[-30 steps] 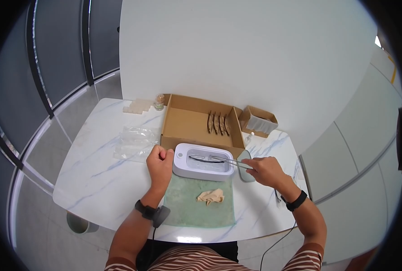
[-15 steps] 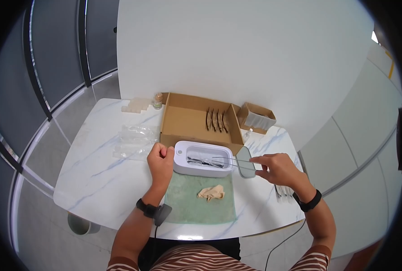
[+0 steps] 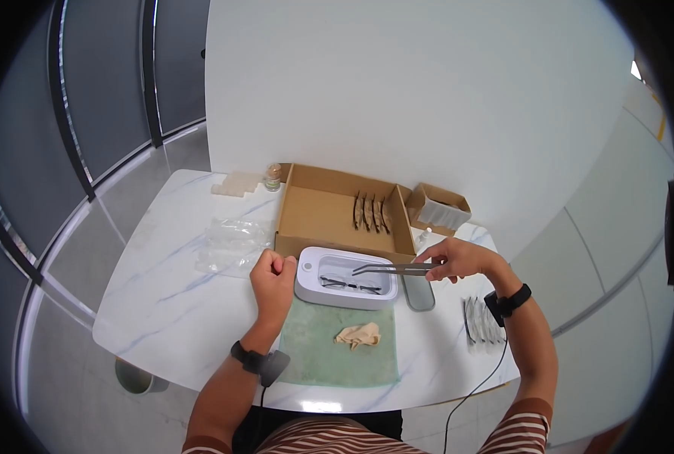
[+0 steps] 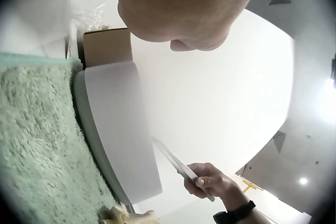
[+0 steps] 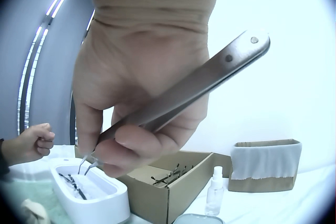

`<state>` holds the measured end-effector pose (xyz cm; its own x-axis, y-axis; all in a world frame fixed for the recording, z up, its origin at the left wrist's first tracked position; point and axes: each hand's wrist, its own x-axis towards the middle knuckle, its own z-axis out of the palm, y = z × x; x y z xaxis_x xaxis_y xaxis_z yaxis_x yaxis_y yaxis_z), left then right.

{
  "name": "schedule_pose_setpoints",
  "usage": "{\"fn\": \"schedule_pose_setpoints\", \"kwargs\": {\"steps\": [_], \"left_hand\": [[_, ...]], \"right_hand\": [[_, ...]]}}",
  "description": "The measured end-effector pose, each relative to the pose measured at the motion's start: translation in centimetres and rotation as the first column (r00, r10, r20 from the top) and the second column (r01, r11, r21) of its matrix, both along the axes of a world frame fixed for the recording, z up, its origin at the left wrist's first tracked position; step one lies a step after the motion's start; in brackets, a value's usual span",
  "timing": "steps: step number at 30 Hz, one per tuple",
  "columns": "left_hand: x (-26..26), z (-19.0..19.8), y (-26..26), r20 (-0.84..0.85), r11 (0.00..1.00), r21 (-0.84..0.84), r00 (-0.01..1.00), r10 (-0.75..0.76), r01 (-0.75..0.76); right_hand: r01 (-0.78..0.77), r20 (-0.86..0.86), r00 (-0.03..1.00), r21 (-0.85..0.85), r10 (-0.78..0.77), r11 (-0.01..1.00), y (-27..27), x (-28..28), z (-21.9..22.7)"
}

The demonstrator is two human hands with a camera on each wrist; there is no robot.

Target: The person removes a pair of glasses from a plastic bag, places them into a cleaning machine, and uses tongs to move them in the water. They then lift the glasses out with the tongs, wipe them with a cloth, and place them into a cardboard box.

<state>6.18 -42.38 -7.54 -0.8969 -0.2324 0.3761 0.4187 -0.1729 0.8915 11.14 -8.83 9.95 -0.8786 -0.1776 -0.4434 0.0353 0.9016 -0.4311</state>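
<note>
Over white tub [image 3: 346, 278], right hand [image 3: 458, 259] pinches tweezers [image 3: 394, 267].

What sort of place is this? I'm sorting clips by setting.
Probably a glasses-cleaning bench: a white cleaner tub holding glasses, more pairs in a box, and tweezers in the right hand.
</note>
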Motion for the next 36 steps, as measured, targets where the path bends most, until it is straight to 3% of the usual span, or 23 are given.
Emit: {"fn": "schedule_pose_setpoints", "kwargs": {"steps": [2, 11, 20, 24, 29, 30, 32, 36], "left_hand": [[-0.1, -0.1, 0.0, -0.006, 1.000, 0.001, 1.000, -0.007, 0.007], [-0.1, -0.1, -0.1, 0.015, 0.997, -0.007, 0.997, -0.075, 0.075], [-0.4, 0.1, -0.4, 0.030, 0.997, -0.070, 0.999, -0.021, 0.023], [-1.0, 0.0, -0.3, 0.109, 0.981, -0.193, 0.994, 0.003, 0.018], [-1.8, -1.0, -0.5, 0.101, 0.965, -0.263, 0.994, 0.027, 0.001], [-2.0, -1.2, -0.5, 0.090, 0.978, -0.209, 0.995, 0.039, -0.019], [-2.0, -1.2, -0.7, 0.077, 0.987, -0.158, 0.996, 0.047, -0.034], [-1.4, 0.1, -0.7, 0.115, 0.997, -0.068, 0.993, -0.016, 0.024]], "right_hand": [[-0.005, 0.080, 0.997, 0.018, 0.003, 1.000, 0.3, -0.6, 0.0], [-0.037, 0.141, 0.990, 0.059, 0.028, 0.998, -0.4, -1.5, 0.2], [-0.054, 0.187, 0.982, 0.080, 0.039, 0.995, -0.2, -2.1, 0.5], [-0.106, 0.182, 0.980, 0.103, 0.086, 0.989, -0.7, -2.5, -0.1], [-0.142, -0.016, 0.989, 0.131, 0.145, 0.981, -1.6, -1.1, -0.7], [-0.136, -0.019, 0.990, 0.127, 0.140, 0.982, -1.3, -0.8, -1.0], [-0.248, -0.313, 0.888, 0.293, 0.337, 0.923, -1.0, -0.3, -1.4], [-0.131, -0.331, 0.914, 0.305, 0.234, 0.943, -1.3, 1.1, -0.8]]}}
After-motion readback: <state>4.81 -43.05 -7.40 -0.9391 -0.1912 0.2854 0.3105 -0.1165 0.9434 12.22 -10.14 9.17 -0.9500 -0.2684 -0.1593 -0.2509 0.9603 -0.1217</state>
